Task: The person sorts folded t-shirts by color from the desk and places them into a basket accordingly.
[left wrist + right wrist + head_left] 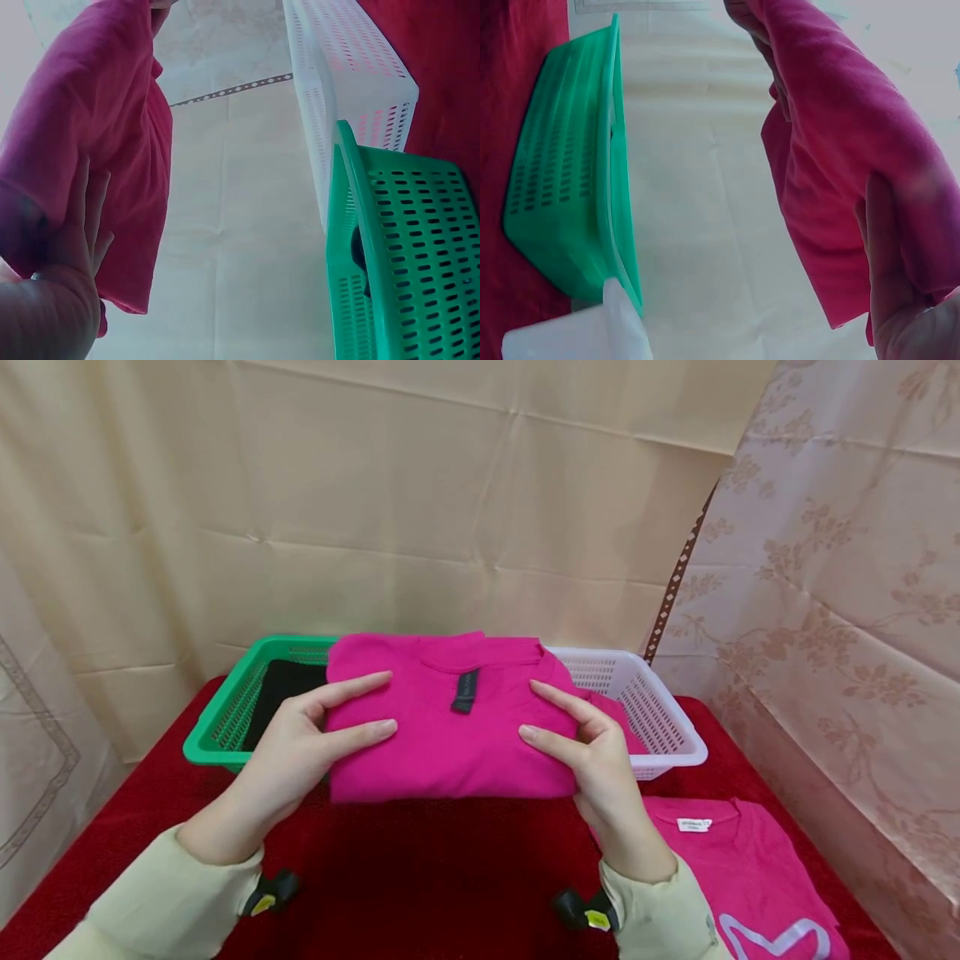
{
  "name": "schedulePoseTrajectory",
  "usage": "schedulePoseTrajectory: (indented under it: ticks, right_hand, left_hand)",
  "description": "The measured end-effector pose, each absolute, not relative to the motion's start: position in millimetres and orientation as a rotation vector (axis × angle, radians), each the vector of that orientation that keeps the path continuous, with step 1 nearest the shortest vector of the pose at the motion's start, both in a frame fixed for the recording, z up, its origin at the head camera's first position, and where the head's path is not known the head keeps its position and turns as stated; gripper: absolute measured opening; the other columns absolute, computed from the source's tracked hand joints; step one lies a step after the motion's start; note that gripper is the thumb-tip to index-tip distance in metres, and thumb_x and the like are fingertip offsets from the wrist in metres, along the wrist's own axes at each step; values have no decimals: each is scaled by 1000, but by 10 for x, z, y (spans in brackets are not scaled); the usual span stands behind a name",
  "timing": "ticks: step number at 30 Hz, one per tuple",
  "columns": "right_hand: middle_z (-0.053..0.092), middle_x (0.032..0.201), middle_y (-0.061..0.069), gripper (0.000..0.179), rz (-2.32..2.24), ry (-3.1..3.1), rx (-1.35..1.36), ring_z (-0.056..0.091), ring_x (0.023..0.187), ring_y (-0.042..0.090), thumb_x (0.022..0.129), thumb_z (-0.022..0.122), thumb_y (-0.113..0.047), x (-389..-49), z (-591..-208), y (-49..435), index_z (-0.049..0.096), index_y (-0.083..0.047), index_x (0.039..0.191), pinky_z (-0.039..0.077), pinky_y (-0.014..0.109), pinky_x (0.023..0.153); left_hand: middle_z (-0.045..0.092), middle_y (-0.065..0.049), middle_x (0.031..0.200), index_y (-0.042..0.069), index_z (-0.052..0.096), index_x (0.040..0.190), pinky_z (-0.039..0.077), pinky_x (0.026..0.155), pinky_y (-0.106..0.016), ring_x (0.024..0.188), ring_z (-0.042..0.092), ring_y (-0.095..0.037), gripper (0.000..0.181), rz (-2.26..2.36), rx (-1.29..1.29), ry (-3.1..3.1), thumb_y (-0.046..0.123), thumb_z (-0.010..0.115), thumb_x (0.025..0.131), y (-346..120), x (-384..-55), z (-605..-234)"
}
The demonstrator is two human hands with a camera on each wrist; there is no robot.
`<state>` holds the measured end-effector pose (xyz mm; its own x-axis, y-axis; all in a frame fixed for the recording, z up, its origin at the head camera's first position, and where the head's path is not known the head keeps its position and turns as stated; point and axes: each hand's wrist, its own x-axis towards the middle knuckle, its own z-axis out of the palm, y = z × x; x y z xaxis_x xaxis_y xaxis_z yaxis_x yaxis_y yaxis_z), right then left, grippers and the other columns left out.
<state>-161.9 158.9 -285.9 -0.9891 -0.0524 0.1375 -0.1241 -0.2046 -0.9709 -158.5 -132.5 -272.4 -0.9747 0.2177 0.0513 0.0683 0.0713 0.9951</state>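
A folded magenta T-shirt [435, 756] with a dark neck label is held up in front of the two baskets. My left hand [288, 747] grips its left side, thumb and index finger on top. On the opposite side my right hand [603, 764] grips it the same way. The left wrist view shows fingers of the left hand [71, 277] lying along the shirt's underside; in the right wrist view, the right hand [892, 277] also supports it from below. A second magenta T-shirt [738, 856] with a white label lies on the table at right.
A green basket [201, 739] at back left contains black cloth [281, 697]. Beside it, a white basket [686, 752] contains magenta cloth [626, 718]. Both stand on a red table cover [442, 877]. Beige curtain [390, 510] hangs behind, with a floral curtain [847, 577] at right.
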Motion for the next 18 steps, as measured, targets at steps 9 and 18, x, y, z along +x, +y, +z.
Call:
schedulePoseTrajectory:
  ticks: [9,18]
  right_hand:
    - [73,107,-3,52,2383,-1936,171,73,91,10,86,68,7,-1769,-2823,1765,65,-17,133,61,31,75]
    - [68,113,-4,55,2317,-1998,70,70,94,9,85,70,4,-1966,-2870,1910,62,-16,136,60,27,76]
  left_hand:
    - [60,-8,134,31,45,149,59,84,-31,100,71,-15,64,2022,373,2141,26,73,91,-1168,-1812,-2691]
    - [55,-10,139,32,33,155,58,86,-31,113,63,-21,81,1908,440,2118,17,76,88,-1020,-2046,-2718]
